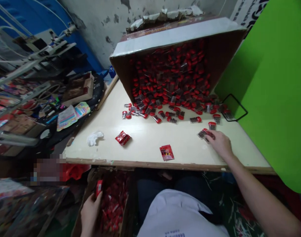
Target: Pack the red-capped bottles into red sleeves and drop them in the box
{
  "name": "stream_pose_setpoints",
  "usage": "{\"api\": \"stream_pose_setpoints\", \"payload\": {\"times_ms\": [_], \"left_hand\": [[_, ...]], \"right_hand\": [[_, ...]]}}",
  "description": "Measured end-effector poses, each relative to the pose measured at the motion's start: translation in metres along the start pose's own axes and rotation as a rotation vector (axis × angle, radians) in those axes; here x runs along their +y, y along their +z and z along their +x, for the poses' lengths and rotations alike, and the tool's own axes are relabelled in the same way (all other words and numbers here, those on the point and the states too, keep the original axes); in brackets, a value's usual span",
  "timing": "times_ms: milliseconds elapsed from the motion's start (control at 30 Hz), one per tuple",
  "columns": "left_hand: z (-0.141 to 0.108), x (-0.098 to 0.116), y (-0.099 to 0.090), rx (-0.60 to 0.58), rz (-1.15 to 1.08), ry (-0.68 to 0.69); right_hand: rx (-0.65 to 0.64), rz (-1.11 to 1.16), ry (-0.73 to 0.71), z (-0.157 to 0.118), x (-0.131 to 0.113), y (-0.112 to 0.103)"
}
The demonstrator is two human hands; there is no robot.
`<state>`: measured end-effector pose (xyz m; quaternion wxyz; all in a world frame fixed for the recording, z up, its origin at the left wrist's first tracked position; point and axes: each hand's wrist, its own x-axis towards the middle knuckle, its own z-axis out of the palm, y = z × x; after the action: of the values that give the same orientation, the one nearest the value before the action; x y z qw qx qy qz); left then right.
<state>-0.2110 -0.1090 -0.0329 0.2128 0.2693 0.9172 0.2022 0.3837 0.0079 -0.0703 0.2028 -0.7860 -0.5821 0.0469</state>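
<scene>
My left hand [90,209] is closed on a small red packet [99,187], held over an open carton [129,197] below the table's front edge. Similar red packets [112,210] fill that carton. At the right side of the table, the fingers of my right hand [220,144] pinch a small clear red-capped container [203,133] with dark contents, low over the tabletop. Another red-capped container [212,125] lies just beyond these fingers. Two small stacks of flat red packets, one in the middle [166,152] and one farther left [123,138], rest on the table.
A large cardboard box [180,34] lies on its side at the back, with many red-capped containers [170,82] spilling out. A crumpled white tissue [94,138] is at the left. A green panel [276,92] borders the right; a machine [39,59] stands left.
</scene>
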Motion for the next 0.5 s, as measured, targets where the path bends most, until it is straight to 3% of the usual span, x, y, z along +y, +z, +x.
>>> {"api": "stream_pose_setpoints", "payload": {"times_ms": [100,133,200,300,400,500], "left_hand": [[-0.005,0.011,0.009,0.064,-0.002,0.147],[-0.014,0.025,0.022,0.038,-0.063,0.227],[-0.039,0.063,0.061,-0.130,-0.187,0.395],[-0.084,0.123,0.124,-0.361,-0.125,0.571],[-0.120,0.166,0.168,-0.421,0.061,0.652],[-0.138,0.187,0.187,-0.395,0.201,0.683]], "right_hand": [[-0.058,-0.151,0.034,0.015,0.001,0.011],[-0.084,-0.176,0.038,0.018,-0.003,0.015],[-0.144,-0.161,0.016,0.022,-0.015,0.023],[-0.282,0.014,-0.116,0.022,-0.036,0.031],[-0.423,0.249,-0.293,0.014,-0.053,0.037],[-0.418,0.342,-0.344,-0.001,-0.066,0.042]]}}
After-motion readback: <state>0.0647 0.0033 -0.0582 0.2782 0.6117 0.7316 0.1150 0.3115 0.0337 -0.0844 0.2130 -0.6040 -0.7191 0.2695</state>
